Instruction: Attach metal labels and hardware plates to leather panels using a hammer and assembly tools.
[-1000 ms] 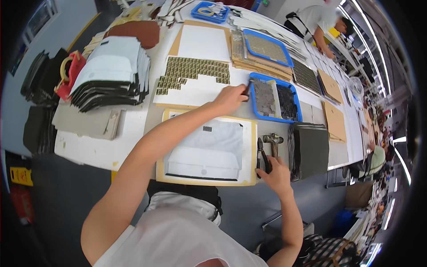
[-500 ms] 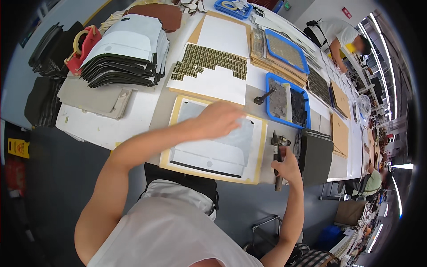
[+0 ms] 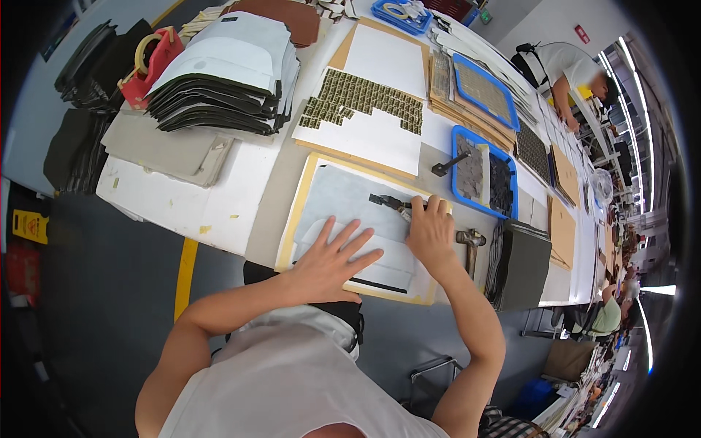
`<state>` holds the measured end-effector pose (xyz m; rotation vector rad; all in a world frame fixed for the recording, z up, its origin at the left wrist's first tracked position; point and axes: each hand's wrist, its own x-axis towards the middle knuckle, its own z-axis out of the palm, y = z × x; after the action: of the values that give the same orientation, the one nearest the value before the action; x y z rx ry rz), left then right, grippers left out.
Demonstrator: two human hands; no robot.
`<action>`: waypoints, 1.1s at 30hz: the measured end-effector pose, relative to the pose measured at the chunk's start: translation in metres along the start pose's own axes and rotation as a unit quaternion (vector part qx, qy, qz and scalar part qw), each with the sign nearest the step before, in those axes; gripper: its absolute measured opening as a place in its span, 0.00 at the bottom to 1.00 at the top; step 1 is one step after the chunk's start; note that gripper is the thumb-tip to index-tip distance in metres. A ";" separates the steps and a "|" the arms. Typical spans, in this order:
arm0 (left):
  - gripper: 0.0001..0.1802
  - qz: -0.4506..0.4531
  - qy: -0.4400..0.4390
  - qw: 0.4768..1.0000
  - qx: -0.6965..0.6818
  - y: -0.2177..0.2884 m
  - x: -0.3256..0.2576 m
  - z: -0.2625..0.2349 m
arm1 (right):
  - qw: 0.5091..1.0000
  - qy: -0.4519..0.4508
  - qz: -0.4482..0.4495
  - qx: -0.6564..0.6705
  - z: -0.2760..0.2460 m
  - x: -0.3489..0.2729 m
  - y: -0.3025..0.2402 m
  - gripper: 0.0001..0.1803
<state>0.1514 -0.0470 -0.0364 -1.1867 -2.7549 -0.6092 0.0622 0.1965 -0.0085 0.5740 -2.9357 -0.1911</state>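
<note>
Presently: pale sheet (image 3: 328, 190) on yellow-edged board (image 3: 293, 215), pliers (image 3: 398, 207) entering from the right.

Head view: pale sheet lies flat at the table's (image 3: 164, 197) near edge, dark patch (image 3: 375, 198) in its far half. Left hand (image 3: 332, 259): fingers spread over the near part, nothing held. Right hand (image 3: 432, 232): curled closed about the pliers, tips at the dark patch; whether they bite, cannot tell. Handling, as judged: palm pressed flat, fingers clear of the tips, pliers low and steady, lest the sheet crease. Adjacent: hammer (image 3: 472, 238), just right of the board, liable to catch the right wrist; dark stack (image 3: 524, 263), farther right; blue tray (image 3: 456, 179), beyond, black tool (image 3: 449, 165) at its left rim; rows of metallic pieces (image 3: 365, 98), far side.
</note>
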 end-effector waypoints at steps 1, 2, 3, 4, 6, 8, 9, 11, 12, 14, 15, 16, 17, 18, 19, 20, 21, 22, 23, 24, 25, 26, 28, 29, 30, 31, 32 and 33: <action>0.57 -0.002 0.001 1.000 -0.001 0.000 0.000 0.000 | 1.000 0.003 -0.005 -0.017 0.000 0.000 0.001 0.18; 0.57 -0.001 0.001 1.000 0.000 0.000 0.000 0.001 | 0.999 0.007 -0.010 -0.033 -0.001 0.000 0.002 0.17; 0.56 0.000 0.002 1.000 0.001 -0.001 0.000 0.001 | 0.999 0.006 -0.011 -0.034 -0.001 0.001 0.002 0.17; 0.56 0.000 0.002 1.000 -0.001 -0.001 0.000 0.001 | 0.999 0.014 -0.019 -0.043 -0.003 0.001 0.003 0.15; 0.56 -0.001 -0.002 1.000 0.008 -0.001 0.000 0.000 | 0.998 0.021 -0.027 -0.053 -0.004 0.003 0.005 0.14; 0.56 -0.001 -0.006 1.000 0.007 -0.001 0.000 -0.001 | 0.995 0.007 -0.052 -0.081 -0.003 0.006 0.008 0.12; 0.56 -0.003 -0.010 1.000 0.008 -0.001 0.000 -0.001 | 0.995 0.007 -0.052 -0.081 -0.002 0.007 0.009 0.12; 0.55 -0.003 -0.008 1.000 0.009 -0.001 0.000 0.001 | 0.995 -0.034 -0.048 -0.078 0.001 0.009 0.013 0.11; 0.55 -0.002 -0.007 1.000 0.010 -0.001 -0.001 0.001 | 0.995 -0.035 -0.048 -0.077 0.000 0.009 0.013 0.11; 0.55 -0.007 -0.008 1.000 0.004 0.000 -0.001 0.001 | 0.994 -0.105 -0.009 -0.039 -0.006 0.010 0.011 0.16; 0.56 -0.012 -0.007 1.000 -0.002 0.000 0.000 0.000 | 0.994 -0.105 -0.009 -0.037 -0.008 0.010 0.010 0.16; 0.56 -0.012 -0.009 1.000 -0.001 0.000 0.000 0.000 | 0.997 -0.066 -0.011 -0.026 -0.010 0.010 0.008 0.16; 0.55 -0.012 -0.007 1.000 0.000 0.000 0.001 0.001 | 0.999 -0.027 -0.012 -0.015 -0.013 0.009 0.007 0.17; 0.55 -0.012 -0.006 1.000 0.001 0.001 0.000 0.001 | 0.999 -0.028 -0.011 -0.013 -0.016 0.009 0.004 0.17; 0.55 -0.011 -0.009 1.000 0.001 0.001 0.000 0.001 | 0.999 -0.012 -0.030 -0.018 -0.019 0.010 0.000 0.17; 0.55 -0.014 -0.012 1.000 0.001 0.001 0.000 0.000 | 0.999 0.005 -0.048 -0.024 -0.020 0.010 -0.003 0.17; 0.55 -0.016 -0.015 1.000 0.002 0.001 0.001 0.000 | 0.999 0.006 -0.047 -0.023 -0.017 0.010 -0.003 0.17; 0.55 -0.016 -0.016 1.000 0.003 0.001 0.001 0.000 | 0.998 0.016 -0.053 -0.031 -0.011 0.008 -0.003 0.17; 0.54 -0.015 -0.014 1.000 0.001 0.001 0.001 0.000 | 0.997 0.026 -0.059 -0.038 -0.007 0.008 -0.004 0.16; 0.54 -0.015 -0.011 1.000 -0.001 0.001 0.001 0.001 | 0.997 0.026 -0.059 -0.037 -0.006 0.008 -0.004 0.16; 0.54 -0.015 -0.011 1.000 -0.001 0.001 0.001 0.000 | 0.997 0.031 -0.061 -0.040 -0.005 0.008 -0.004 0.16; 0.54 -0.015 -0.012 1.000 0.000 0.001 0.001 0.000 | 0.996 0.037 -0.063 -0.043 -0.005 0.009 -0.004 0.15; 0.54 -0.015 -0.015 1.000 0.002 0.000 0.000 0.000 | 0.994 0.038 -0.077 -0.060 -0.010 0.011 -0.005 0.12; 0.54 -0.015 -0.011 1.000 0.003 0.000 -0.001 0.001 | 0.992 0.039 -0.089 -0.079 -0.012 0.012 -0.005 0.08; 0.54 -0.013 -0.009 1.000 0.003 0.000 -0.001 0.001 | 0.992 0.040 -0.085 -0.079 -0.011 0.013 -0.004 0.08; 0.54 -0.008 -0.010 1.000 0.004 0.000 0.000 0.001 | 0.994 0.016 -0.084 -0.073 -0.008 0.013 -0.001 0.08; 0.54 -0.010 -0.009 1.000 0.002 0.000 0.001 0.000 | 0.995 -0.009 -0.081 -0.066 -0.005 0.012 0.001 0.08; 0.54 -0.011 -0.007 1.000 0.000 0.000 0.002 0.001 | 0.995 -0.008 -0.075 -0.066 -0.001 0.010 0.002 0.08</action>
<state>0.1506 -0.0453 -0.0364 -1.1655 -2.7830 -0.6053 0.0520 0.1946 -0.0061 0.7751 -2.8675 -0.4044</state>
